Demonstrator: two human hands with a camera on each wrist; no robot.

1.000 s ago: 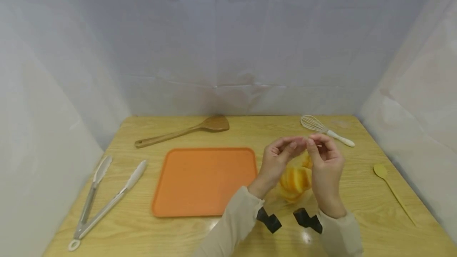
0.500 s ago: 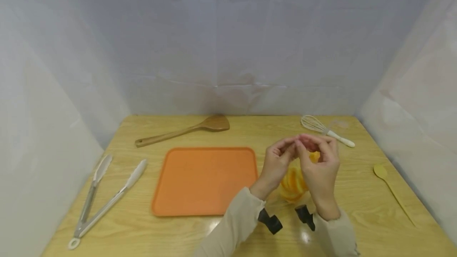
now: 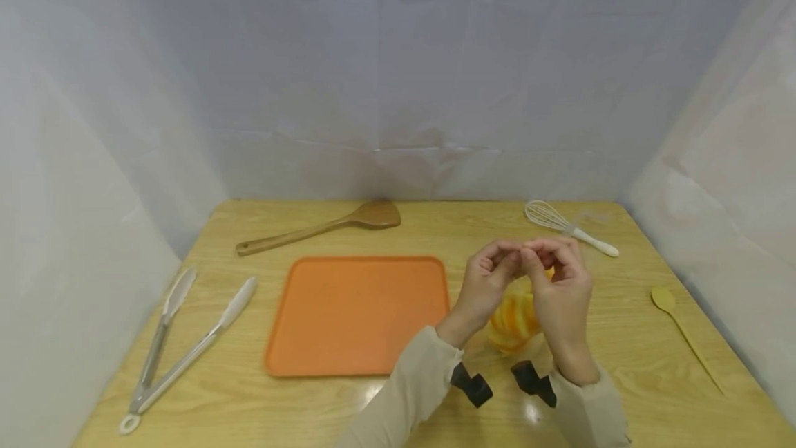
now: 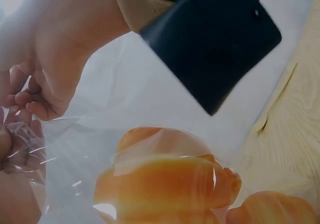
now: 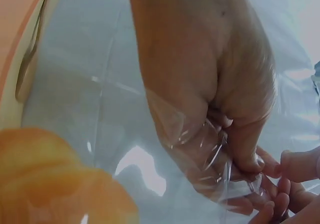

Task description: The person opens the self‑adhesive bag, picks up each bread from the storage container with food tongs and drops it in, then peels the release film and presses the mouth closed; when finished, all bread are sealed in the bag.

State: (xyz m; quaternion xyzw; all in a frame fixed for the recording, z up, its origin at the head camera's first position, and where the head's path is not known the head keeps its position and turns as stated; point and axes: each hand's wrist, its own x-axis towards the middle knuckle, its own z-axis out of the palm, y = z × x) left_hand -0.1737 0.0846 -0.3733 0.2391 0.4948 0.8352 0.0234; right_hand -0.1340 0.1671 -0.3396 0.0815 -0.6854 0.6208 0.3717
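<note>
Golden-orange bread, ridged like a croissant, shows between and below the hands in the head view. In the left wrist view the bread lies behind shiny clear film, with a second piece at the lower right. That film is a clear plastic bag, its upper part gathered up at the fingers. My left hand pinches the bag's edge between thumb and fingers. Fingertip to fingertip with it, my right hand pinches the same edge. The fingers partly hide the bag's mouth.
An orange tray lies left of the hands. Behind it is a wooden spatula, and opened tongs lie at the left. A white whisk sits behind the hands, with a yellow spoon at the right.
Both hands have shifted slightly left at the fingertips, the right hand more than the left. They keep pinching the bag's edge close together. The other items have not moved.
</note>
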